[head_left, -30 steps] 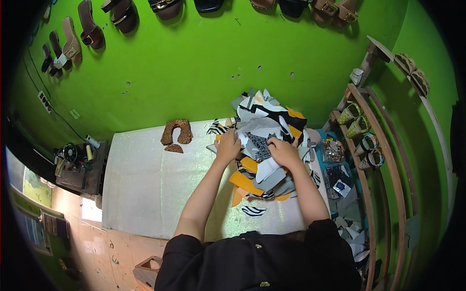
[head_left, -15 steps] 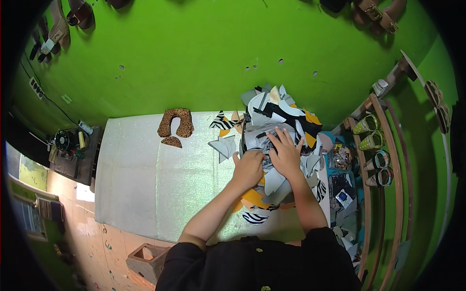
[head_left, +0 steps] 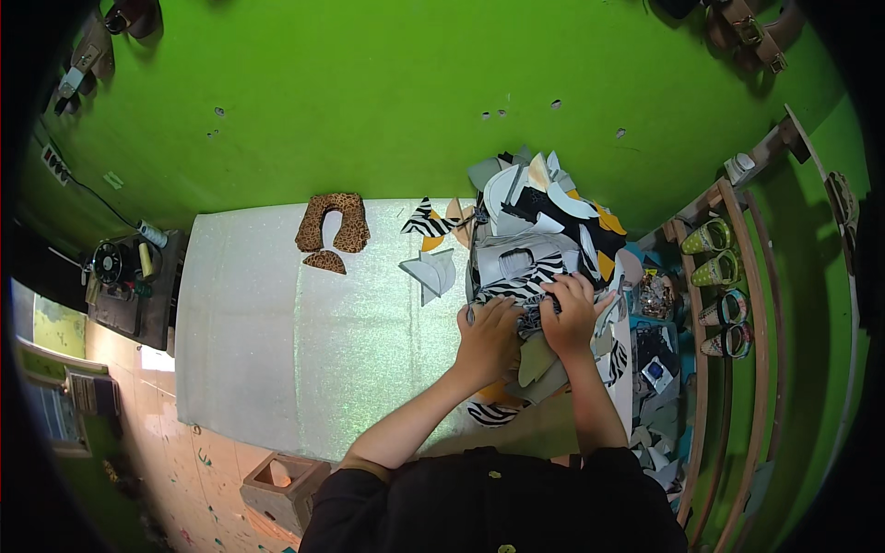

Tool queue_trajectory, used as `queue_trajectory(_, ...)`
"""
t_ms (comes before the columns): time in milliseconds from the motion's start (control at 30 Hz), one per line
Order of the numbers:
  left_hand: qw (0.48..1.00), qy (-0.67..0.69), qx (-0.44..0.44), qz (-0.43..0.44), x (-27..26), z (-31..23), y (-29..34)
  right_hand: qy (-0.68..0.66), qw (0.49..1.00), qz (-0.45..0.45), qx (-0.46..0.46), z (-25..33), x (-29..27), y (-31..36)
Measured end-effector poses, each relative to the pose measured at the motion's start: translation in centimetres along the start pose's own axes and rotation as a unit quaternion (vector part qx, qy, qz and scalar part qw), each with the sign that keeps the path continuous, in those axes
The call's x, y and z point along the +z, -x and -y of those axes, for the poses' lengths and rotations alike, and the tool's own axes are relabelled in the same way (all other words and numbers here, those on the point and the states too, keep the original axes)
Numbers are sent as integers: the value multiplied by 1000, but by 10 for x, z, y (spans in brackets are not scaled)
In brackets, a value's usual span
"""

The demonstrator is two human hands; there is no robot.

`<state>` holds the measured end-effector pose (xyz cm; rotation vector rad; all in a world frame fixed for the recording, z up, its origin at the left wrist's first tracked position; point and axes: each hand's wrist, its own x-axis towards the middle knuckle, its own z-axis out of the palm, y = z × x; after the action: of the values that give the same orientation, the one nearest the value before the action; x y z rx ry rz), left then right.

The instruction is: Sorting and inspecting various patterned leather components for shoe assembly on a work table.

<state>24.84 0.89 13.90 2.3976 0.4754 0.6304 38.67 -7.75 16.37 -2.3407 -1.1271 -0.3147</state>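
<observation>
— Where are the hands?

— Right of centre in the frame; the left hand and the right hand lie side by side on a heap of cut pieces; white, black, grey, orange and zebra-striped scraps, piled at the right end of the pale worktable.

— And the fingers?

— The left hand's fingers are curled down onto the heap, knuckles up; the right hand's fingers are bent and pressed together over a zebra-striped piece at the near edge of the heap; whether either hand truly pinches a piece I cannot tell, the fingertips being hidden.

— What else is on the table?

— A leopard-print collar-shaped piece with a small leopard-print scrap just below it, upper centre-left; a grey folded piece and a small zebra triangle between that and the heap; a wooden rack with shoes stands at the right; a green wall fills the top.
</observation>
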Motion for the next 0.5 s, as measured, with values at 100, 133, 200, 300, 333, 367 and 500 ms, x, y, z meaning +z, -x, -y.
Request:
queue_trajectory(100, 984, 141, -92, -63, -2, 2, 7, -20, 1000, 9, 20, -2, -3, 0)
queue_trajectory(133, 983, 143, -91, -63, -1, 5, 5, -17, 1000, 9, 20, -3, -3, 0)
queue_trajectory(200, 966, 131, -143, -172, -3, 13, 1, -19, 1000, 2, -2, -6, -3, 2)
queue_trajectory(300, 976, 108, -149, -114, -7, 45, -31, -30, 1000, -3, -10, 4, -2, -2)
queue_trajectory(333, 976, 110, -147, -116, -9, 48, -48, -27, 1000, -4, -12, 5, -4, -2)
queue_trajectory(367, 978, 92, -162, -90, -13, 51, -65, -24, 999, -6, -20, 7, -3, -2)
queue_trajectory(500, 967, 4, -190, 168, -23, 61, -92, -16, 1000, 13, -14, 6, 0, -2)
